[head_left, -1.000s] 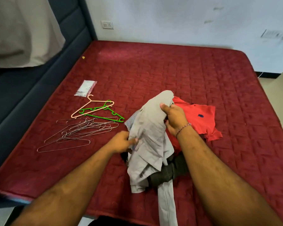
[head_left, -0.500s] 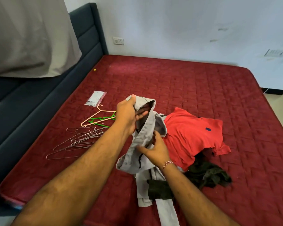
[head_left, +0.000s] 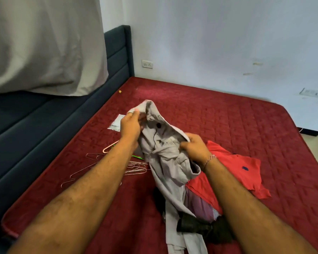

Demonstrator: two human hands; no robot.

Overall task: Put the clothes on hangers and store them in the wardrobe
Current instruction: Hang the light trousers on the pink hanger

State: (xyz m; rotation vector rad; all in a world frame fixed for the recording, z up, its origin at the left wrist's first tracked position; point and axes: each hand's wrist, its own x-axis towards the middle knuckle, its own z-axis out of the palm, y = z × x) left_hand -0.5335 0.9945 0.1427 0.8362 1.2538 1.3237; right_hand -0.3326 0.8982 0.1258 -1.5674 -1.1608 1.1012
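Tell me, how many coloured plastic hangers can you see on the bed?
2. A pink hanger pokes out left of the left forearm, and a bit of a green hanger shows between that forearm and the grey garment. Arms or cloth may hide more.

Both hands, left (head_left: 130, 125) and right (head_left: 193, 147), grip grey garment (head_left: 165, 162) above red mattress (head_left: 228, 125).

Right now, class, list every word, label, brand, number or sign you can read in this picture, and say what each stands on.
No text is legible anywhere.
Red shirt: small dark blue chest emblem, a blurred shape, no letters readable.
Clear packet on the mattress: any print too small to read.
Grey garment, held by both hands: no label text readable.
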